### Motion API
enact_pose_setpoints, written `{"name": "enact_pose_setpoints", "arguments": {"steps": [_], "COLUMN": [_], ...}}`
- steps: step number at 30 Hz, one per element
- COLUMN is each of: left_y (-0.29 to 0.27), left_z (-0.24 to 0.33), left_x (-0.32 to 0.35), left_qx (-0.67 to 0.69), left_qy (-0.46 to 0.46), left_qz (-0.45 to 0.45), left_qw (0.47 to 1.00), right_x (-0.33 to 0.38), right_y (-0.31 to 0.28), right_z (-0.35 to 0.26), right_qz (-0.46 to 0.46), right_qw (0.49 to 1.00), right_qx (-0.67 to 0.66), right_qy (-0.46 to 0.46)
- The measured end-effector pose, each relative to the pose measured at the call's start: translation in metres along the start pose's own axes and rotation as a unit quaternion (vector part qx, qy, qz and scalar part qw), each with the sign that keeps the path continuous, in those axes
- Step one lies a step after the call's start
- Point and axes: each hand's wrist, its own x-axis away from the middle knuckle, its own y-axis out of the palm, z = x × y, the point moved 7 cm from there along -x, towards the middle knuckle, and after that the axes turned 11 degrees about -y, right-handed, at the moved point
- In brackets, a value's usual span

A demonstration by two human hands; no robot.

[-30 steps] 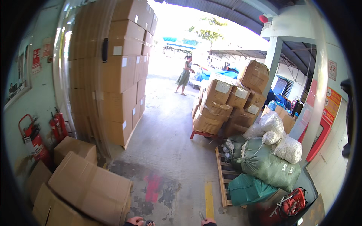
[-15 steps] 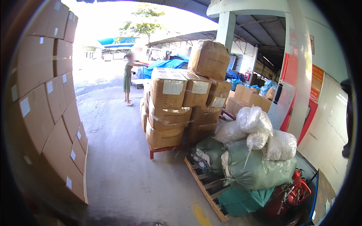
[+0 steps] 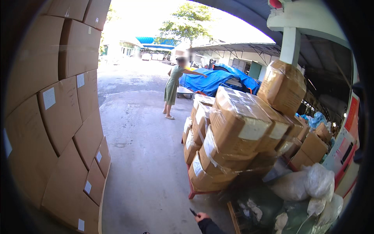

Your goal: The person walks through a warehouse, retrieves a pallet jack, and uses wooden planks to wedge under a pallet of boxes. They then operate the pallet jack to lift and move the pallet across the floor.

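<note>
My right hand (image 3: pixel 201 217), in a dark sleeve, reaches in from the lower edge. Its fingers are closed around a slim black pen-like object (image 3: pixel 193 212), whose tip points up and left; its exact kind is too small to make out. Nearest to the hand is a red-framed trolley (image 3: pixel 191 192) stacked with taped brown cartons (image 3: pixel 233 130). Beside it, at the lower right, lie clear plastic sacks (image 3: pixel 321 179) and dark green sacks on a wooden pallet (image 3: pixel 233 218). My left hand is out of view.
Tall stacked cartons (image 3: pixel 62 113) with white labels line the left. A concrete lane (image 3: pixel 136 148) runs between the stacks. Ahead, a person in a green dress (image 3: pixel 171 85) stands with one arm stretched toward a blue tarpaulin (image 3: pixel 206 80). A pillar (image 3: pixel 290 45) rises at the right.
My right hand has come into view at the bottom with the pen-like object. The view has swung right to left across the scene's contents: the carton trolley and person now appear closer and further right.
</note>
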Motion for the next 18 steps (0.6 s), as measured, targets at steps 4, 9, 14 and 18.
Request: {"name": "enact_pose_setpoints", "arguments": {"steps": [4, 9, 14, 18], "left_y": [-0.105, -0.214, -0.241, -0.221], "left_z": [0.213, 0.520, 0.708, 0.775], "left_x": [-0.068, -0.123, -0.203, -0.269], "left_qx": [-0.100, -0.058, 0.053, -0.159], "left_qy": [0.095, 0.275, 0.249, 0.166], "left_qz": [0.058, 0.090, 0.090, -0.012], "left_qw": [0.989, 0.955, 0.963, 0.973], "right_x": [0.018, -0.023, -0.202, -0.460], "right_y": [0.070, 0.087, 0.120, 0.128], "right_z": [0.074, 0.107, 0.139, 0.122], "right_qz": [-0.319, -0.356, -0.350, -0.291], "right_qw": [0.915, 0.871, 0.871, 0.925], "right_qx": [0.123, 0.104, 0.106, 0.154], "right_qy": [0.215, 0.322, 0.329, 0.189]}}
